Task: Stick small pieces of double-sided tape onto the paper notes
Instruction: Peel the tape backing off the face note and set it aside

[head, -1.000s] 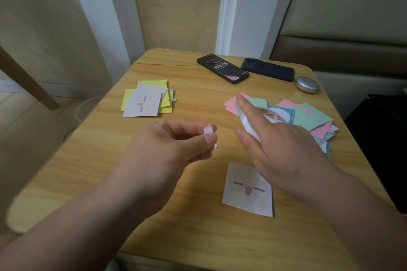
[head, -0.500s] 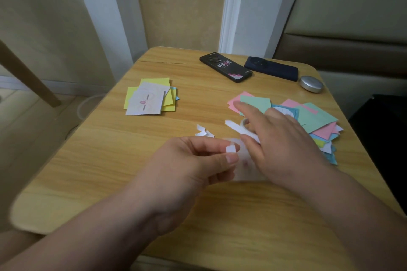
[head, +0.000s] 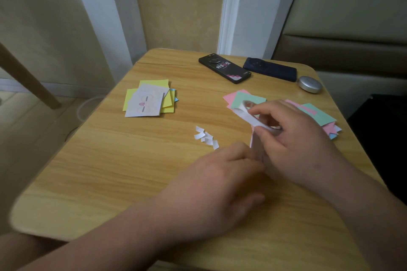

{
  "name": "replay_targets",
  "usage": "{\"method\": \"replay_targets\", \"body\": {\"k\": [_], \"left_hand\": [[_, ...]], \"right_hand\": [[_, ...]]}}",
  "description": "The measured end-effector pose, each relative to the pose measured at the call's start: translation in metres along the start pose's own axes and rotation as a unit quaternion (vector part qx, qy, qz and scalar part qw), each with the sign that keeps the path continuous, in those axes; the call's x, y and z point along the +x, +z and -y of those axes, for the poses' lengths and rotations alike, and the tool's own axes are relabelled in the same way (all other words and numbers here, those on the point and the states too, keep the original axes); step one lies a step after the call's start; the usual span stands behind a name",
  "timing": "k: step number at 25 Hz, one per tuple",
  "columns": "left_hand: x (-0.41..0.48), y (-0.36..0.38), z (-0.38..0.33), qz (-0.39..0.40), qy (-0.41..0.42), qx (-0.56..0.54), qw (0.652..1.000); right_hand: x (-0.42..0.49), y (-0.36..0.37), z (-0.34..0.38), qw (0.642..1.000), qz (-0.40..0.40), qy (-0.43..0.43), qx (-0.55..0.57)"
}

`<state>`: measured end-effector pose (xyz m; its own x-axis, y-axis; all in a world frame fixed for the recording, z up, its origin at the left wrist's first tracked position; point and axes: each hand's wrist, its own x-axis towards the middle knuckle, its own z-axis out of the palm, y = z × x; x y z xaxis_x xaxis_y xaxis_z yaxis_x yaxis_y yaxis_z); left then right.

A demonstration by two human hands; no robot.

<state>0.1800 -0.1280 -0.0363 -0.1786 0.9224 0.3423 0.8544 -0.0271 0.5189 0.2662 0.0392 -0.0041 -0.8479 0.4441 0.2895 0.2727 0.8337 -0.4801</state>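
My right hand (head: pixel 293 145) grips a white roll of double-sided tape (head: pixel 253 116), held tilted just above the table. My left hand (head: pixel 220 185) reaches in from below, its thumb and fingertips closed together at the edge of a white paper note (head: pixel 255 149). That note lies mostly hidden under both hands. The small tape piece in the left fingertips is covered by the fingers. A heap of small white backing scraps (head: pixel 206 137) lies just left of the hands.
A stack of yellow and white notes (head: pixel 149 101) sits at the left. A spread pile of pink, green and blue notes (head: pixel 317 114) lies behind my right hand. Two phones (head: pixel 224 70) (head: pixel 271 69) and a silver round case (head: pixel 310 84) are at the table's far edge.
My left hand has dropped from mid-air down to the note with the tape piece. My right hand has lifted and tilted the tape roll. The view has shifted, so the note sits under both hands.
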Motion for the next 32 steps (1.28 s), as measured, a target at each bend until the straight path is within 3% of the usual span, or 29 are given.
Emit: {"method": "replay_targets", "body": {"k": [5, 8, 10, 12, 13, 18, 21, 25, 28, 32], "left_hand": [[0.003, 0.017, -0.010, -0.067, -0.052, -0.127, 0.988], [-0.001, 0.021, -0.010, -0.121, -0.127, -0.116, 0.978], [0.000, 0.017, -0.010, -0.127, -0.219, -0.206, 0.945], [0.007, 0.012, -0.012, -0.104, -0.309, -0.320, 0.890], [0.011, 0.012, -0.011, -0.097, -0.326, -0.317, 0.885], [0.020, 0.014, -0.008, -0.114, -0.353, -0.215, 0.903], [0.016, -0.002, -0.005, -0.052, -0.346, -0.213, 0.912], [0.007, -0.020, -0.003, 0.069, -0.320, -0.136, 0.935], [0.003, -0.020, -0.003, 0.045, -0.280, -0.064, 0.957], [0.002, -0.015, 0.003, 0.017, -0.247, -0.045, 0.968]], "right_hand": [[-0.006, -0.005, -0.003, 0.997, 0.028, 0.024, 0.062], [-0.008, -0.005, -0.004, 0.996, 0.040, 0.028, 0.074], [-0.006, -0.009, -0.004, 0.995, 0.027, 0.038, 0.093], [-0.006, -0.012, -0.004, 0.993, 0.026, 0.043, 0.105], [-0.006, -0.012, -0.003, 0.992, 0.028, 0.041, 0.114], [-0.002, -0.022, -0.006, 0.988, -0.037, 0.007, 0.147], [-0.003, -0.029, -0.008, 0.993, -0.067, -0.009, 0.098], [0.001, -0.010, -0.012, 0.999, 0.014, -0.015, -0.028], [0.000, 0.003, -0.011, 0.993, 0.077, -0.019, -0.092], [-0.017, -0.011, -0.006, 0.996, 0.066, -0.052, -0.022]]}}
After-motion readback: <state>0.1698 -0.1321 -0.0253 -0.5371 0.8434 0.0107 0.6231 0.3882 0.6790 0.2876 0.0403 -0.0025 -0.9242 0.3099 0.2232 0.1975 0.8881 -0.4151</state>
